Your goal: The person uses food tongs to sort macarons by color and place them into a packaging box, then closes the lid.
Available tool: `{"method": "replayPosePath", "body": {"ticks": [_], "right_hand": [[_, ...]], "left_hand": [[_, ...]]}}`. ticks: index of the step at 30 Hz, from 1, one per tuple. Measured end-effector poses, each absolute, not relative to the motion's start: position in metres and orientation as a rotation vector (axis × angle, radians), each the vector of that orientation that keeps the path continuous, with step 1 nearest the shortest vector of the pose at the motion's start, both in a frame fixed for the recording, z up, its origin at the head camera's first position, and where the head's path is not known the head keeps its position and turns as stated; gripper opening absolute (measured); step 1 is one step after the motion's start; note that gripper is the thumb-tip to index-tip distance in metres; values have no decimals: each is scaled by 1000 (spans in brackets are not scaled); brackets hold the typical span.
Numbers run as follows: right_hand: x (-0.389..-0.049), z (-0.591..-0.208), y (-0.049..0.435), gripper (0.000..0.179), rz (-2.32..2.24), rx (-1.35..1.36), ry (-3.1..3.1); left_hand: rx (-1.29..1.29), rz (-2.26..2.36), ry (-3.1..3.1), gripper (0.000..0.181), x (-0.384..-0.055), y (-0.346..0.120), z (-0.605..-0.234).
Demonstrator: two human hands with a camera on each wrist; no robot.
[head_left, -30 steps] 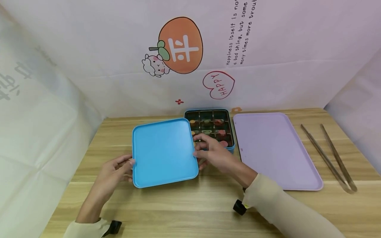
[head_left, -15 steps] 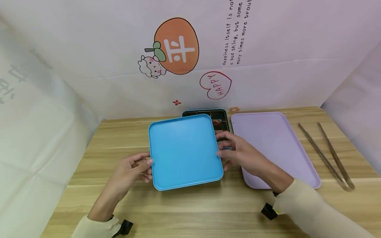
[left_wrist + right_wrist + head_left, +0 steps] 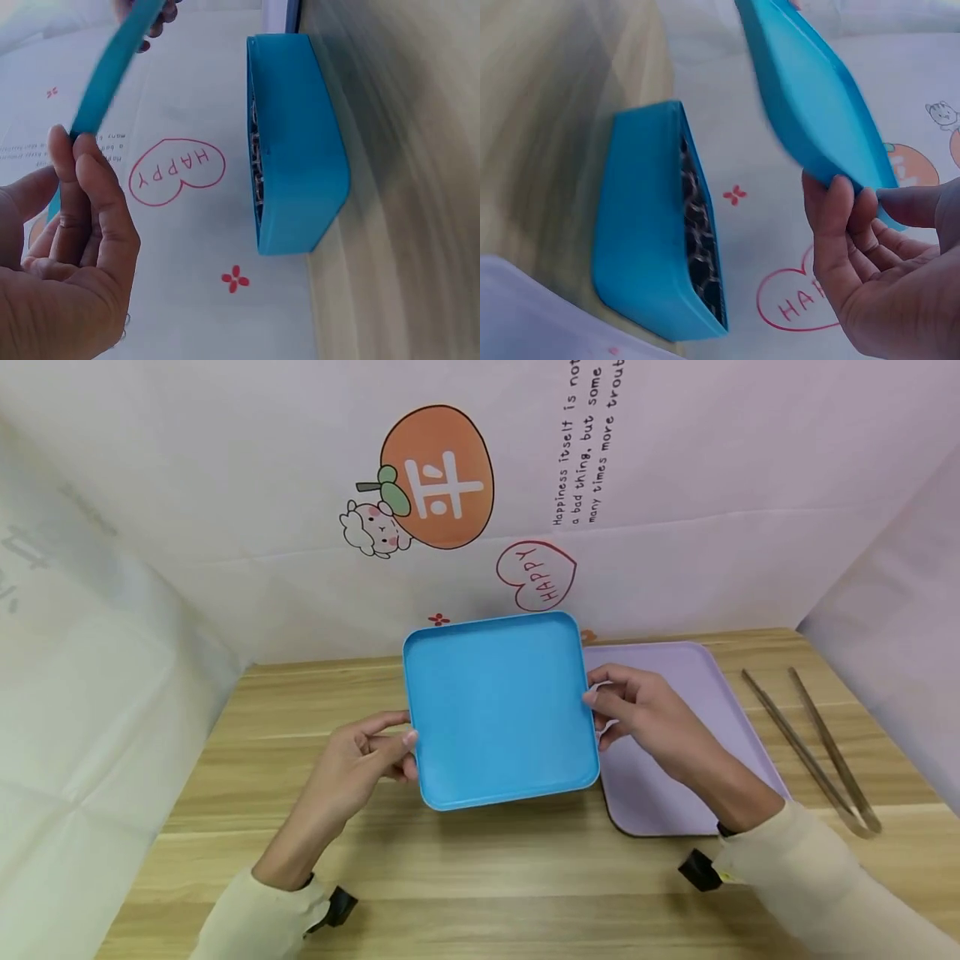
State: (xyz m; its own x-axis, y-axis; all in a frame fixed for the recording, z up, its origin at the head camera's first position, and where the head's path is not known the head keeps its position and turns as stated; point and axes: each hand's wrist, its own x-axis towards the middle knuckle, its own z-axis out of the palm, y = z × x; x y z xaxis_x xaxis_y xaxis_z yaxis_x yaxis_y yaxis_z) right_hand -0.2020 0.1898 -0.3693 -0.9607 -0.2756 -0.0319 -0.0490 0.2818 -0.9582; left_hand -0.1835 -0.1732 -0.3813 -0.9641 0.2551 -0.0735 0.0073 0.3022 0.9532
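A square light-blue lid (image 3: 501,710) with a low rim is held up between my two hands, its hollow side towards the head camera. My left hand (image 3: 356,768) pinches its left edge between thumb and fingers. On the opposite edge, my right hand (image 3: 656,718) pinches it the same way. Both wrist views show the lid raised clear of the blue box (image 3: 300,150), which stands uncovered on the table against the back sheet. Part of a divided dark insert shows at the mouth of the box (image 3: 649,225) in the right wrist view. In the head view the lid hides the box.
A lilac tray (image 3: 667,793) lies right of the lid, partly behind my right hand. Metal tongs (image 3: 832,752) rest farther right on the wooden table (image 3: 480,877). A printed white sheet (image 3: 262,510) rises along the back and sides.
Both hands have carried the lid right and then upward, away from me. It now covers the box in the head view, where the compartments showed before. Tray and tongs stay put.
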Motion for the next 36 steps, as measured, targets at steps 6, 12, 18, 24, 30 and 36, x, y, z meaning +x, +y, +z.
{"method": "replayPosePath", "body": {"ticks": [6,12,18,24,30,36], "right_hand": [[-206,-359,195,30,-1737,-284,2461],[-205,-352,201,34,-1739,-341,2580],[-208,-353,197,29,-1759,-464,2663],[-213,-354,197,32,-1724,-455,2691],[-220,-362,198,42,-1549,-377,2743],[-234,-377,202,59,-1354,-558,2702]], "left_hand": [[300,1677,2445,45,-193,-167,-364],[367,1622,2581,39,-191,-159,-344],[366,1593,2698,36,-190,-155,-339],[346,1532,2764,36,-202,-152,-348],[411,1416,2661,63,-219,-156,-361],[521,1270,2584,101,-231,-160,-375]]}}
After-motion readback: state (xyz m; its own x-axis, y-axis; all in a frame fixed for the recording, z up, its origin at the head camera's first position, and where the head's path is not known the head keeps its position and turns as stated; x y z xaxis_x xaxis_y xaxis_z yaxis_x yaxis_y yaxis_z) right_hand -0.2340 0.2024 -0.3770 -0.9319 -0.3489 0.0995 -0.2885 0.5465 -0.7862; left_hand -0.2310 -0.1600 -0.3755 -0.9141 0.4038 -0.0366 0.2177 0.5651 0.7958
